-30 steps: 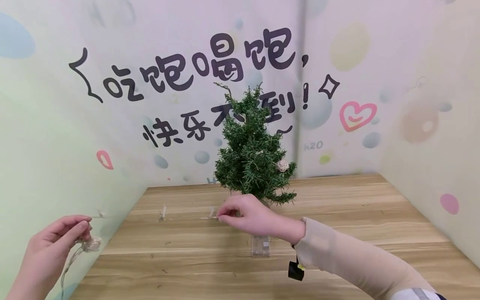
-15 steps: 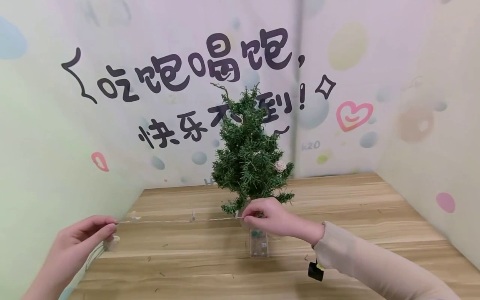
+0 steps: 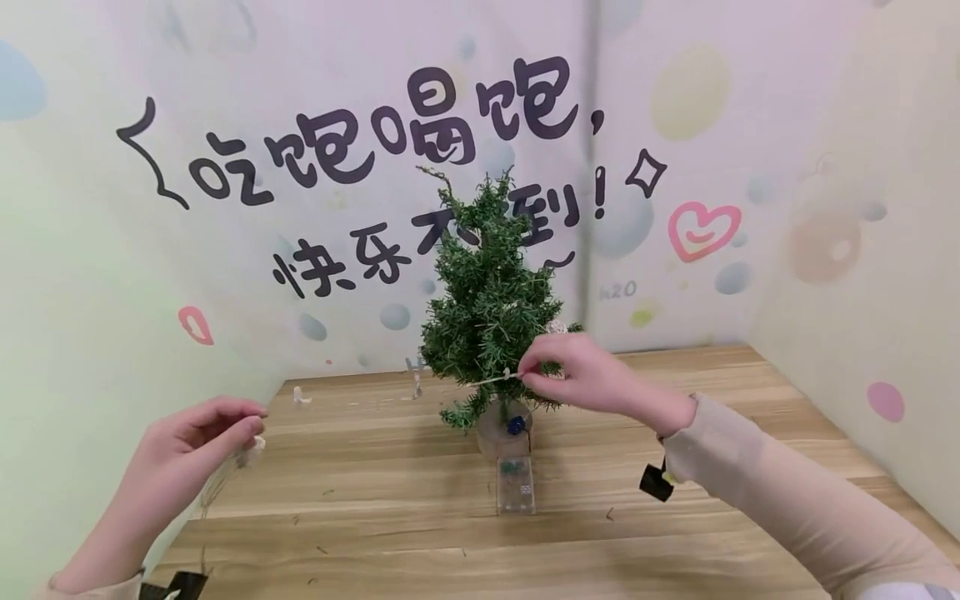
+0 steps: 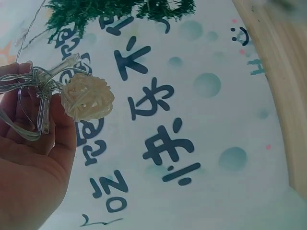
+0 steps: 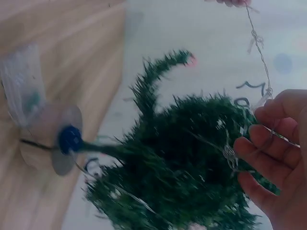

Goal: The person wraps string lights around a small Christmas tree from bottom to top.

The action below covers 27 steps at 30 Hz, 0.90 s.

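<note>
A small green artificial Christmas tree (image 3: 487, 308) stands upright on the table. My right hand (image 3: 600, 379) pinches the thin wire of a string of lights (image 3: 491, 380) in front of its lower right branches. To the left, the wire runs across toward my left hand (image 3: 187, 454), whose thumb and fingers hold the other part. In the left wrist view, a bundle of clear wire (image 4: 43, 88) lies in those fingers, with a pale woven ball (image 4: 88, 96) hanging at its side. Another pale ball (image 3: 557, 325) sits among the right branches, partly behind my right hand.
A clear plastic box (image 3: 516, 485) lies on the table (image 3: 360, 517) before the round tree base (image 3: 491, 437). Something dark blue (image 3: 516, 425) sits at the trunk's foot. Small dark bits are scattered on the wood. Printed walls (image 3: 825, 167) stand around the table.
My right hand has moved right and up, from before the tree base to the lower branches, drawing the wire along. My left hand has moved right and slightly up.
</note>
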Each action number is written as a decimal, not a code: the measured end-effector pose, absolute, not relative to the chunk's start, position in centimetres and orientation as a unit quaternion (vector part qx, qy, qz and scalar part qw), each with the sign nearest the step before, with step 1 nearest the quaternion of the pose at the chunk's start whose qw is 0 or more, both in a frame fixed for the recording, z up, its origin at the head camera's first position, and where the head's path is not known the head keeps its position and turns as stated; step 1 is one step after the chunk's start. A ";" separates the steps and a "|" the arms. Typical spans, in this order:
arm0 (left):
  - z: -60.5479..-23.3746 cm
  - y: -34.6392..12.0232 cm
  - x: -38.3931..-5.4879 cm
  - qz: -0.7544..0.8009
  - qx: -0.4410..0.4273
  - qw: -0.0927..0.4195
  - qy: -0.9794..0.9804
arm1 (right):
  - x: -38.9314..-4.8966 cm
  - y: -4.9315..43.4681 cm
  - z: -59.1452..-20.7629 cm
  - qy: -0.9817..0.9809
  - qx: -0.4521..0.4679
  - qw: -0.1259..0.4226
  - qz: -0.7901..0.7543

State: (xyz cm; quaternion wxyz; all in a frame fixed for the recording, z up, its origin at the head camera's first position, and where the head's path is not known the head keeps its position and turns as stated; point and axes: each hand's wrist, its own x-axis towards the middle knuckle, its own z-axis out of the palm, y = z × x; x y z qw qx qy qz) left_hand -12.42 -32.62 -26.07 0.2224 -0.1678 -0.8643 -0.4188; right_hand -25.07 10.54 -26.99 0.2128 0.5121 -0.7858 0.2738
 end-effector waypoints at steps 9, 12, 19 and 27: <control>-24.0 -30.7 -13.3 -0.413 -0.206 0.241 -0.854 | -26.7 11.5 -24.2 -0.787 0.534 0.226 0.210; -23.8 -30.2 -13.7 -0.409 -0.219 0.247 -0.851 | -27.4 11.8 -24.4 -0.795 0.531 0.224 0.190; -23.5 -28.6 -14.9 -0.362 -0.253 0.261 -0.859 | -28.3 12.9 -26.4 -0.852 0.444 0.163 0.224; -23.1 -28.4 -16.0 -0.352 -0.262 0.259 -0.860 | -27.2 12.7 -28.0 -0.856 0.397 0.123 0.307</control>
